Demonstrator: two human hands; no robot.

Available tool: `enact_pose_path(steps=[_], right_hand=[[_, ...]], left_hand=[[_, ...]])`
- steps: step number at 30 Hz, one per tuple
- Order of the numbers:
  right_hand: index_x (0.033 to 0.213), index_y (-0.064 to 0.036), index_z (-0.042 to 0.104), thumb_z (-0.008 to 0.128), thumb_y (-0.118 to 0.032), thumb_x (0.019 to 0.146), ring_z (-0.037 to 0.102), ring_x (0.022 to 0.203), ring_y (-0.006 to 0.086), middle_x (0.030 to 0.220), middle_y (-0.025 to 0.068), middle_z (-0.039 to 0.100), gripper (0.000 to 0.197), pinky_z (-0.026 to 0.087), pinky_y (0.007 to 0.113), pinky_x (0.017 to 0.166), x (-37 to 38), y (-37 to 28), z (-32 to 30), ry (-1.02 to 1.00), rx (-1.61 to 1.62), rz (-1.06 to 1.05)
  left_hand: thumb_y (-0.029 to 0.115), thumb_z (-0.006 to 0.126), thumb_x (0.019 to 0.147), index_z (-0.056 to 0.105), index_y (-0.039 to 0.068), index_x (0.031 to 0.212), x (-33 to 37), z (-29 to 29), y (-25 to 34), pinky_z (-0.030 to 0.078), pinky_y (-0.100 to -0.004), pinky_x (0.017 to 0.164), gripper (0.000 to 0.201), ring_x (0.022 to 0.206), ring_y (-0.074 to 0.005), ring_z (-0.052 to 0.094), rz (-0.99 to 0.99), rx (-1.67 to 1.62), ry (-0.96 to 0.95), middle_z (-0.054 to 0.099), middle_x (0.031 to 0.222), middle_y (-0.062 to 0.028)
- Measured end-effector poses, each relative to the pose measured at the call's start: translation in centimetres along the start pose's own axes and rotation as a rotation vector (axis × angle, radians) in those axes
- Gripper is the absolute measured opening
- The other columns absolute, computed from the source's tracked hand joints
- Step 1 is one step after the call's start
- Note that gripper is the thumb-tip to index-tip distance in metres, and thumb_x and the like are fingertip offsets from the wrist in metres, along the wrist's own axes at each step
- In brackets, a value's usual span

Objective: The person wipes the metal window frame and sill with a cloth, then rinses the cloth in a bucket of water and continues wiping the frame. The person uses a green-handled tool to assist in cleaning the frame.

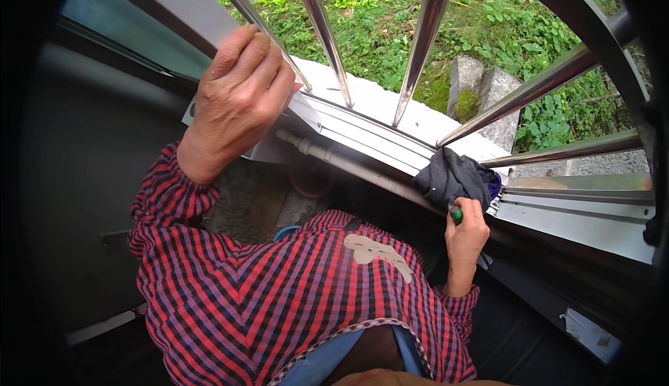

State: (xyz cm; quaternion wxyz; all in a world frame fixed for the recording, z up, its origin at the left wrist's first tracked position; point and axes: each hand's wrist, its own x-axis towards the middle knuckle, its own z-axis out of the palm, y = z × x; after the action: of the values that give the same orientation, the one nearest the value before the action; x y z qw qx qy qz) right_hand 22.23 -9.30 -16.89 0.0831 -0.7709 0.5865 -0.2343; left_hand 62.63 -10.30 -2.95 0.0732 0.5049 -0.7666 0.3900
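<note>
Gripping the pale window sash (178, 9) by its edge with curled fingers of the left hand (240, 93) | clasping a green-ended handle (456, 214) in closed fingers of the right hand (468, 236), at the near side of the dark grey cloth (453, 177), bunched at the right end of the white window track (380, 135), near metal bars (421, 37)

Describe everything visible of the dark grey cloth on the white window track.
The dark grey cloth looks like soft, matte fabric, bunched and creased, with a tiny pale speck. It lies at the right part of the white window track, near the shiny metal bars. Purple material shows at its right edge. The right hand, gripping a green-ended handle, meets its lower edge.
</note>
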Motion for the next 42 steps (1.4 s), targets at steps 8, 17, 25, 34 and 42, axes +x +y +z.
enact_pose_path(steps=[8,17,25,34,42], right_hand=[[0.099,0.0012,0.063,0.069,-0.006,0.099,0.053,0.074,0.0121,0.083,0.0056,0.060,0.010,0.047,0.029,0.068,4.0,-2.2,-4.4,0.557,0.444,0.078],[0.096,-0.0022,0.061,0.073,-0.005,0.092,0.056,0.063,0.0291,0.076,0.0137,0.056,0.013,0.050,0.037,0.063,5.8,-2.0,-1.4,0.320,0.335,0.051],[0.095,-0.0015,0.061,0.073,-0.003,0.090,0.056,0.062,0.0271,0.075,0.0133,0.057,0.013,0.050,0.035,0.062,5.5,-0.7,-0.6,0.353,0.351,0.092],[0.095,-0.0016,0.062,0.072,-0.006,0.093,0.057,0.063,0.0212,0.075,0.0099,0.060,0.011,0.050,0.034,0.062,5.3,-1.3,-1.5,0.416,0.372,0.077],[0.103,0.0051,0.064,0.068,-0.004,0.098,0.059,0.076,0.0143,0.087,0.0075,0.062,0.011,0.052,0.027,0.068,5.2,-1.4,-4.4,0.665,0.592,0.029]], left_hand=[[0.020,0.077,0.082,0.067,0.007,0.079,0.2,2.2,0.7,0.040,-0.0424,0.115,0.016,0.095,-0.0209,0.065,0.002,-0.044,0.121,0.066,0.083,-0.0050],[0.025,0.063,0.096,0.064,0.008,0.071,2.3,2.1,-1.6,0.045,-0.0324,0.094,0.030,0.076,-0.0192,0.067,0.270,0.136,0.268,0.065,0.073,-0.0028],[0.019,0.060,0.093,0.059,0.010,0.067,2.8,1.7,-1.8,0.045,-0.0307,0.090,0.028,0.072,-0.0175,0.066,0.335,0.118,0.301,0.065,0.072,-0.0028],[0.022,0.064,0.095,0.049,0.016,0.064,3.0,2.2,0.8,0.037,-0.0294,0.084,0.034,0.066,-0.0140,0.061,0.182,0.057,0.358,0.058,0.069,0.0020],[0.021,0.070,0.087,0.064,0.008,0.069,0.7,2.7,7.9,0.048,-0.0383,0.071,0.023,0.074,-0.0243,0.066,-0.056,-0.565,0.585,0.066,0.076,-0.0059]])
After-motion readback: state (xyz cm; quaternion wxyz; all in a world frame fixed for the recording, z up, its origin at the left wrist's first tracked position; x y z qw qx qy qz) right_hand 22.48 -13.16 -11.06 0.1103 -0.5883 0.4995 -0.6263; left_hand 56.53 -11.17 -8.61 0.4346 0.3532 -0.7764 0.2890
